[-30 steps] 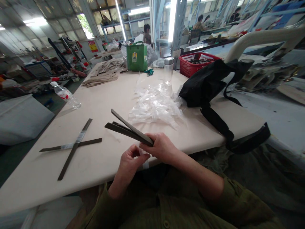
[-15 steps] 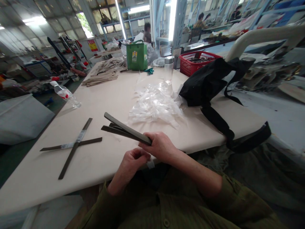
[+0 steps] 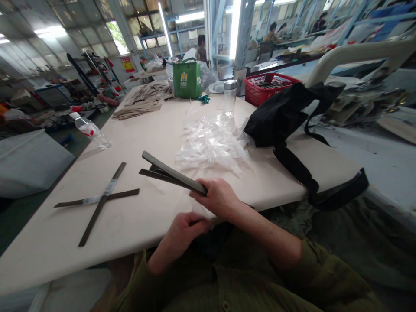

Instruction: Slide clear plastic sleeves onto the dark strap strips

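Observation:
My right hand (image 3: 221, 198) is closed around one end of a few dark olive strips (image 3: 172, 175), whose free ends fan out to the left above the table. Just below it, at the table's front edge, my left hand (image 3: 183, 229) pinches a thin piece of clear plastic film (image 3: 199, 209) that reaches up toward the right hand. Two bundles of similar strips (image 3: 94, 221) lie crossed on the table at left, each with a clear band wrapped around it. Beyond my hands spreads a pile of clear plastic pieces (image 3: 212, 145).
A black bag (image 3: 276, 115) with straps hanging over the edge lies at right, near a red basket (image 3: 260, 93). Farther back stand a glass jar (image 3: 230, 99), a green bag (image 3: 187, 80) and stacked strips (image 3: 138, 108). A plastic bottle (image 3: 91, 130) is at left. Other people sit far behind.
My left hand has moved slightly down and right, drawing the clear film out below the right hand. The right hand keeps its grip on the strips.

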Available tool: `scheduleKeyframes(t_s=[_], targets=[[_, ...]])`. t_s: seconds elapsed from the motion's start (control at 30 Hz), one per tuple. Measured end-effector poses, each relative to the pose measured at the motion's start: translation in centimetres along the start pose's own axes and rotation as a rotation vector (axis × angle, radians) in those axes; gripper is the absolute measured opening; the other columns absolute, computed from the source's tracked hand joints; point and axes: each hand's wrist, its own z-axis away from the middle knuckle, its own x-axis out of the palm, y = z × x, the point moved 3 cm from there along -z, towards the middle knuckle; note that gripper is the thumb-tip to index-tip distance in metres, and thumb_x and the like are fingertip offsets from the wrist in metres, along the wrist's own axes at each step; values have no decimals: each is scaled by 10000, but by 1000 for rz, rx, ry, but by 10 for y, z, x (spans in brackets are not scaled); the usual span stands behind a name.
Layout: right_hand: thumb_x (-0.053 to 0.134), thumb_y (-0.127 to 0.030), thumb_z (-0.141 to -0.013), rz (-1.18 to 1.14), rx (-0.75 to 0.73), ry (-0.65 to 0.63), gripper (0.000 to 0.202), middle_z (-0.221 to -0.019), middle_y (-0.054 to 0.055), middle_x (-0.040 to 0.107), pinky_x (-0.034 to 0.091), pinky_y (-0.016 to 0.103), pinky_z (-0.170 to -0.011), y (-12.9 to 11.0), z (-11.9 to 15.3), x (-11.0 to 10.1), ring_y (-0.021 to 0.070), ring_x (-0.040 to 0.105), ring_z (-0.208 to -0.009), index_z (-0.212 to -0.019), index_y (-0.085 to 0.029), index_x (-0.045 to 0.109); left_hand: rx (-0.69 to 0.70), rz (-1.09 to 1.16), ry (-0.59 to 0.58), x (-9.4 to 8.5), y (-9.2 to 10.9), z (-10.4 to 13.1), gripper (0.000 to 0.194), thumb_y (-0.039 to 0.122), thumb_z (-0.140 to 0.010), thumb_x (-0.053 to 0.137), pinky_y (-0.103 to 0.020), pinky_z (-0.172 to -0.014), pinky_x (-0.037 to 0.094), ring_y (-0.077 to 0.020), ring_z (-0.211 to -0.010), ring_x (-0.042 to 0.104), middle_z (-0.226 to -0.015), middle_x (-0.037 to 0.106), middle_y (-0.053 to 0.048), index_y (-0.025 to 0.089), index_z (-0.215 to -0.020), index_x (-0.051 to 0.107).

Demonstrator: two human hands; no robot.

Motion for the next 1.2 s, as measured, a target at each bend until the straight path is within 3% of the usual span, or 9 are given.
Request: scheduleKeyframes(t_s=[0.1,0.23,0.3,0.43,0.57,0.7,0.83,1.0,1.2], targets=[[606,-376,-869,-50,-10,16,208,-666,-25,581,258,241,-552,2,2,-5,93,454,-591,-784,-187,614,4,109,109,-5,3,0,275,409,-790,696,-245,-735,453,-145,-752,606,-747,703,-44,139,-769,743],[453,-428,-956,-322,39,-31,277,-756,-16,638,351,225,-540,11,21,-14,85,519,-525,-946,-186,588,77,569,386,-25,9,-5,331,411,-579,863,-208,-673,506,-113,-648,607,-644,662,-18,134,-655,697],[390,-509,-971,-422,83,-60,399,-779,-2,643,381,228,-515,20,38,-15,79,521,-475,-908,-171,594,138,779,472,-36,14,-9,364,378,-506,902,-192,-621,515,-92,-594,584,-615,630,6,134,-605,651],[340,-619,-952,-421,142,-96,572,-590,4,552,385,227,-495,40,72,-8,101,516,-467,-742,-154,598,200,1000,561,-48,23,-13,357,346,-508,909,-220,-671,562,-112,-654,641,-727,696,-32,126,-659,672],[295,-638,-944,-344,117,-108,621,-586,25,549,369,237,-508,52,90,7,119,512,-509,-681,-153,580,240,1067,539,-46,30,-14,315,317,-561,892,-247,-729,578,-138,-726,678,-808,728,-64,128,-730,705],[286,-622,-947,-285,98,-85,607,-648,41,585,369,251,-551,53,90,17,140,540,-578,-692,-154,577,234,1046,478,-37,32,-15,285,329,-607,870,-228,-723,575,-136,-756,682,-805,728,-54,129,-738,715],[307,-587,-957,-287,55,-56,572,-638,34,583,361,260,-569,50,86,19,146,553,-592,-701,-156,583,222,1019,441,-30,28,-13,262,329,-626,859,-223,-726,568,-125,-752,673,-808,723,-35,136,-734,721],[299,-561,-966,-266,28,-21,550,-785,50,640,364,265,-588,50,87,17,131,550,-588,-745,-153,594,189,1014,413,-30,24,-15,251,326,-643,851,-217,-720,555,-117,-731,666,-787,714,-26,138,-752,724],[321,-526,-968,-240,-6,-38,516,-632,25,581,343,259,-591,44,81,20,142,529,-587,-715,-157,578,186,922,339,-17,22,-15,260,343,-672,832,-237,-771,543,-136,-792,668,-857,730,-58,129,-783,733]])
